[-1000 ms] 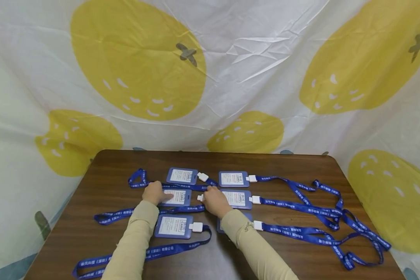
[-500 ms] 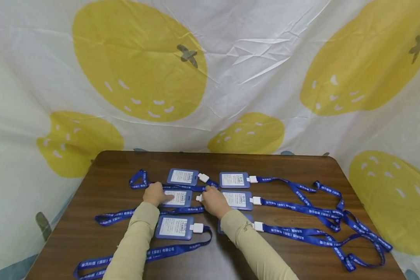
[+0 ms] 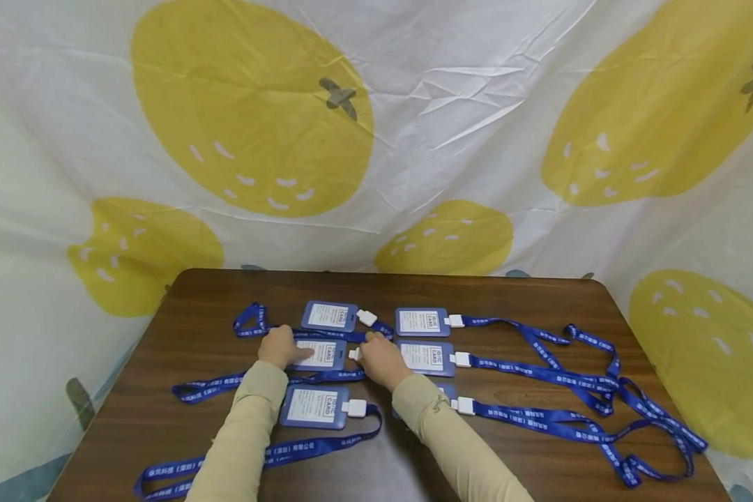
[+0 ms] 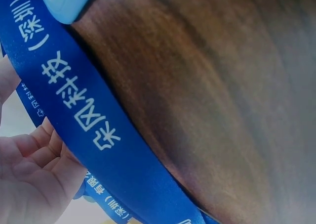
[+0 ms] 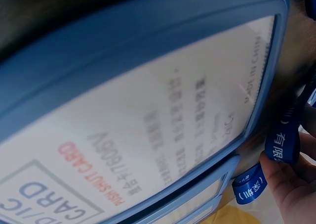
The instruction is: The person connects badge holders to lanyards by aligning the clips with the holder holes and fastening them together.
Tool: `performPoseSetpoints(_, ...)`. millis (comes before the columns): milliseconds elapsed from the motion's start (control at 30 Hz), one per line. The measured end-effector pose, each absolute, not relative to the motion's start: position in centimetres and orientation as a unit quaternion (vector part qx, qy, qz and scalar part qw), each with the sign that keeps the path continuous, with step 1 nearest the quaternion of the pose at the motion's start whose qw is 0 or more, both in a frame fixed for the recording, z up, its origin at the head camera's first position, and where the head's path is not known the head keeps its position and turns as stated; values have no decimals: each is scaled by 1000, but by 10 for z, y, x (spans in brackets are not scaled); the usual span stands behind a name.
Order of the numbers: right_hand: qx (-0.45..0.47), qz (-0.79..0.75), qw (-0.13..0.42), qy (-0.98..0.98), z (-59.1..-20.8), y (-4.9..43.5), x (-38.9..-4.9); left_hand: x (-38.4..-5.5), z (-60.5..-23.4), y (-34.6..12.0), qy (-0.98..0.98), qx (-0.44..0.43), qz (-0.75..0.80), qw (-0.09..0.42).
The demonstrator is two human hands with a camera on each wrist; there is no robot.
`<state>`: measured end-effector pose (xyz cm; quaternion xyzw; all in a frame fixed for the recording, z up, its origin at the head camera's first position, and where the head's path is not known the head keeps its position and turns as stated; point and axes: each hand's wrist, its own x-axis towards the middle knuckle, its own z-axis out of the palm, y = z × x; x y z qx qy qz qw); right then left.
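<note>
In the head view my left hand (image 3: 279,347) holds the left end of a blue ID card holder (image 3: 322,354), the middle one in the left column, its thumb lying across the card. My right hand (image 3: 381,360) pinches a blue lanyard strap (image 5: 282,146) by its white clip (image 3: 354,355), which peeks out beside the fingertips. A small gap separates clip from holder. Printed strap (image 4: 84,100) crosses the left wrist view beside the left hand's curled fingers. Above and below lie two more left-column holders, the upper (image 3: 330,316) with its clip (image 3: 367,318) apart, the lower (image 3: 314,407) joined to its clip.
On the right stand the top holder (image 3: 422,322), the middle holder (image 3: 428,358) and a bottom one mostly hidden under the right sleeve. Their lanyards (image 3: 539,415) trail tangled toward the right edge of the brown table (image 3: 508,293). A lemon-print cloth (image 3: 414,139) hangs behind.
My right hand has edged slightly left, bringing the white clip closer to the middle holder. The left hand keeps its hold, and the other holders stay put.
</note>
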<state>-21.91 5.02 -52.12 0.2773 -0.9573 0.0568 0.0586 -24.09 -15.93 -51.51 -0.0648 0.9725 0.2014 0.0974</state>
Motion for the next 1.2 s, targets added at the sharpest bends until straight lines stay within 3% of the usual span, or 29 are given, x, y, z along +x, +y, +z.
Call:
performPoseSetpoints(800, 281, 57, 60, -956, -521, 41, -221, -239, -510, -158, 972, -66, 203, 102)
performPoseSetpoints(1067, 308, 82, 98, -943, -545, 43, -235, -239, -510, -157, 974, -62, 198, 95)
performPoseSetpoints(1200, 303, 84, 99, -944, -533, 41, -228, -239, -511, -157, 975, -55, 197, 88)
